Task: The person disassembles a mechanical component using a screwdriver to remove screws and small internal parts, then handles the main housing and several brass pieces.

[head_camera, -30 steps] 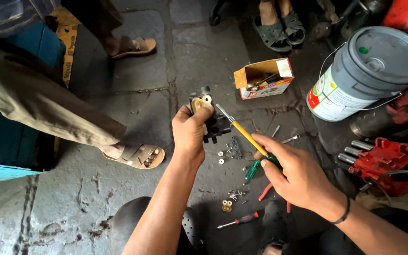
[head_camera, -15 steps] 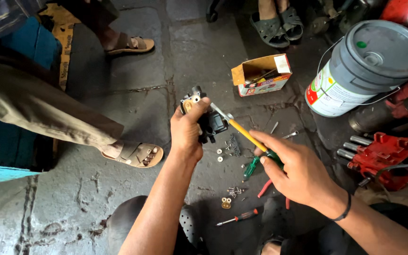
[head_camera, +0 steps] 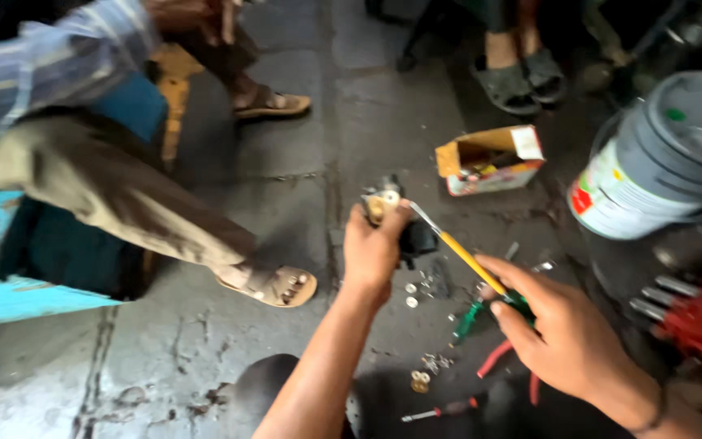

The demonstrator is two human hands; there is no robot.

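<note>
Head view: left hand [head_camera: 374, 250] grips a small part [head_camera: 396, 219] above the floor [head_camera: 302, 146], fingers closed round it. Its top is tan and brassy with a pale round spot, its lower body black; finer detail is blurred. Right hand [head_camera: 566, 329] pinches a screwdriver [head_camera: 458, 250] with a yellow shaft and green handle, metal tip touching the part's top. Washers [head_camera: 410, 294], a red-handled screwdriver [head_camera: 440, 409], an open carton [head_camera: 491, 158] and a grey pail [head_camera: 664, 158] lie nearby.
</note>
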